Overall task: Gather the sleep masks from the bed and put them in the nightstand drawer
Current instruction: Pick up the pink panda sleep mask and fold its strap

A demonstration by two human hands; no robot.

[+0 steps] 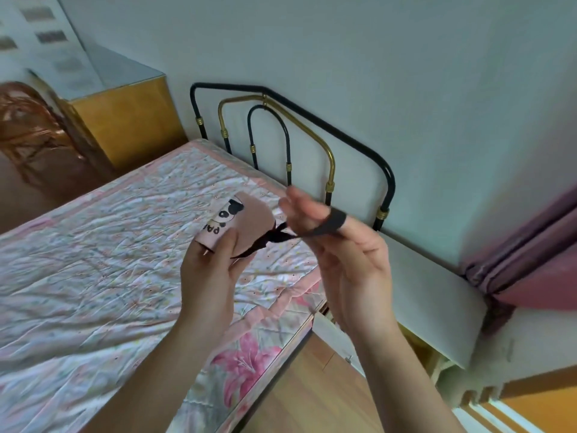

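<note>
A pink sleep mask [249, 228] with a black panda print is held up over the bed [93, 260], folded or rolled. My left hand [209, 270] grips it from below, thumb across its front. Its black elastic strap [324, 228] runs right and is looped around the fingers of my right hand [343, 254], which pulls it taut. No other mask shows on the bedspread. The nightstand drawer is not clearly visible.
The bed has a pink floral quilt and a black and brass metal headboard [312, 145] against the wall. A yellow cabinet [125, 120] stands beyond the bed's far side. A white padded bench [437, 295] and purple curtains [530, 254] are at right, above wood floor [312, 385].
</note>
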